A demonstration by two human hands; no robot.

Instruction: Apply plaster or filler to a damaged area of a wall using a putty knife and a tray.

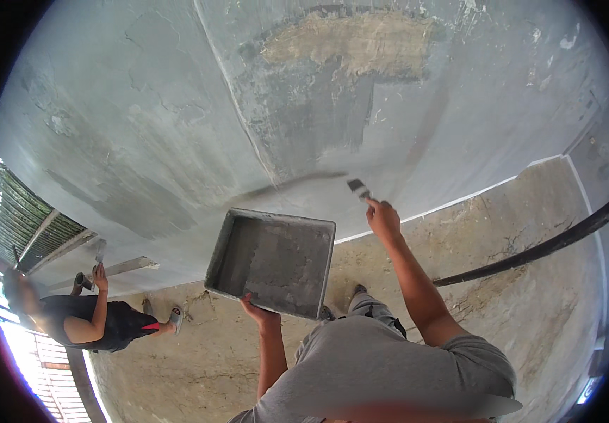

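My left hand (261, 314) grips the near edge of a dark rectangular tray (327, 264), with the thumb over the rim and the other fingers hidden underneath. Wet-looking grey material (280, 257) coats the inside of the tray. In my right hand (384, 217) is a paintbrush (358, 188), its dark bristles pointing up and left toward the grey wall (459, 127). From near the bristles a darker damp streak (290, 182) runs leftward along the wall. Whether the bristles touch the wall I cannot tell.
At the left another person (82, 317) works near the wall, holding a tool by a raised hand. A black pipe or hose (551, 250) crosses the right side above the stained concrete floor (199, 352). Higher up, the wall has a bare tan patch (353, 44).
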